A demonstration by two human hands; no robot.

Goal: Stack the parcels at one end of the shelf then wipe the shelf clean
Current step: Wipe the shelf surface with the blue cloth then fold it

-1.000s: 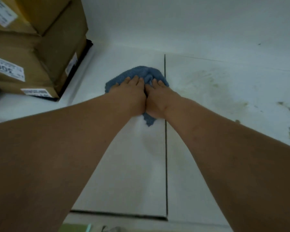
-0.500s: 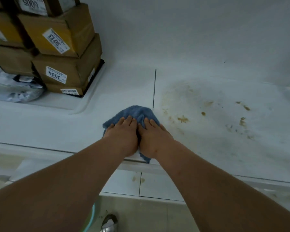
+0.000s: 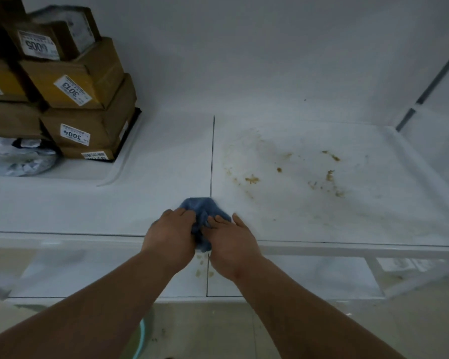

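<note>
A crumpled blue cloth lies at the front edge of the white shelf, right on the seam between two panels. My left hand and my right hand both clutch the cloth, bunching it between them. Brown cardboard parcels with white labels are stacked at the shelf's left end, with a grey plastic mailer bag beside them. Brown stains dot the right panel.
A lower white shelf sits below the front edge and carries a few brown spots. A metal upright runs along the right side. The white back wall closes the shelf behind. Beige floor shows at the bottom.
Both hands have drawn the cloth back from deep on the shelf to its front edge. Their fingers went from flat on the cloth to gathering it. The view has pulled back.
</note>
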